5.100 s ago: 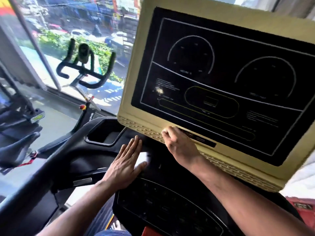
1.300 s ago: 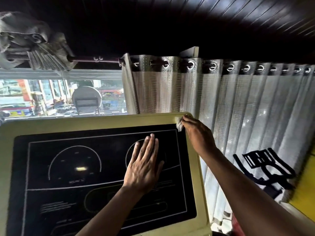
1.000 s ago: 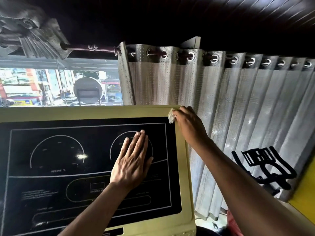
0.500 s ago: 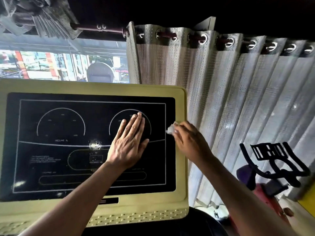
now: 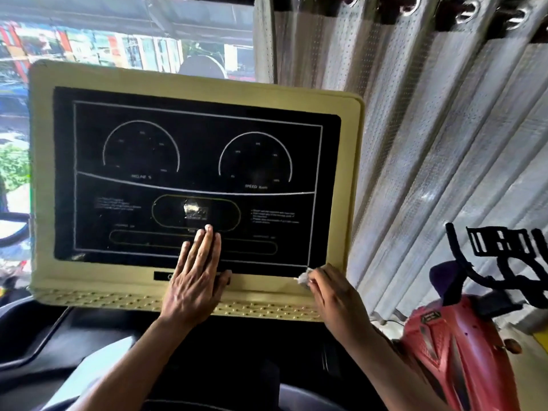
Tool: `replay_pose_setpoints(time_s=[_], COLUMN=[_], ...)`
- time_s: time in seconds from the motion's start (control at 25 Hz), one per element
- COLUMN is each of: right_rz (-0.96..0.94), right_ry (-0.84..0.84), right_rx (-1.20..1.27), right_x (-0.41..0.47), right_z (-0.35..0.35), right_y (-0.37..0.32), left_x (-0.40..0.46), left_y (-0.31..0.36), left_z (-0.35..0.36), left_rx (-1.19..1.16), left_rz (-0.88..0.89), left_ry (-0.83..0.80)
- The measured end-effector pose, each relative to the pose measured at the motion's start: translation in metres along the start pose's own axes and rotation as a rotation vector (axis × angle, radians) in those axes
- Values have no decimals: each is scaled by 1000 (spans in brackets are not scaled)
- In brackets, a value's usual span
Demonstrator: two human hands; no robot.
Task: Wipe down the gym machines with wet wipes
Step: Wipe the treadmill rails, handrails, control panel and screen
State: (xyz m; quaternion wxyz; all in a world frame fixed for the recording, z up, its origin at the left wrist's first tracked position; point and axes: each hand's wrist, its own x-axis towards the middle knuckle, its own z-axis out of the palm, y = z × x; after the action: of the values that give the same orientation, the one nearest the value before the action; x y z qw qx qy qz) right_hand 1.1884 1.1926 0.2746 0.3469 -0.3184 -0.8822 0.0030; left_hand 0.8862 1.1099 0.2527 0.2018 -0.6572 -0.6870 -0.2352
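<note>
We are wiping the console [image 5: 354,173] of a treadmill. Half a second ago our right hand [image 5: 335,295] was rubbing midway down the console's right border; now it is working at the lower right corner, so the wipe [image 5: 303,277] has run down that whole edge from the top corner where it was a second ago. Its fingers are pinching the small, crumpled wipe against the cream frame. Our left hand [image 5: 194,280] has slid down too, from the speed dial to the bottom of the screen [image 5: 133,203], and is lying flat there with fingers straight and close together, steadying the panel. We are judging the right edge done and the bottom strip next.

Below the console the dark deck [image 5: 74,339] is showing. A silvery curtain [image 5: 430,143] is hanging to the right, a red bike [image 5: 450,345] is standing in front of it, and a window [image 5: 89,40] is opening on a street behind.
</note>
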Motion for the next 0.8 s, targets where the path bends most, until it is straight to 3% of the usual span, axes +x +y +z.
replay_pose_setpoints(time_s=[0.16, 0.44, 0.56, 0.8], right_rz=[-38, -583, -709, -818], right_ry=[-21, -388, -438, -407], right_rx=[-41, -86, -120, -92], right_x=[-7, 42, 62, 105], right_z=[2, 6, 23, 82], right_y=[-6, -10, -32, -111], left_x=[-43, -108, -133, -166], left_y=[-25, -67, -80, -84], left_z=[-7, -35, -42, -53], left_rx=[-29, -84, -99, -81], left_rz=[-56, -187, -281, -466], left_ry=[-99, -232, -325, -350])
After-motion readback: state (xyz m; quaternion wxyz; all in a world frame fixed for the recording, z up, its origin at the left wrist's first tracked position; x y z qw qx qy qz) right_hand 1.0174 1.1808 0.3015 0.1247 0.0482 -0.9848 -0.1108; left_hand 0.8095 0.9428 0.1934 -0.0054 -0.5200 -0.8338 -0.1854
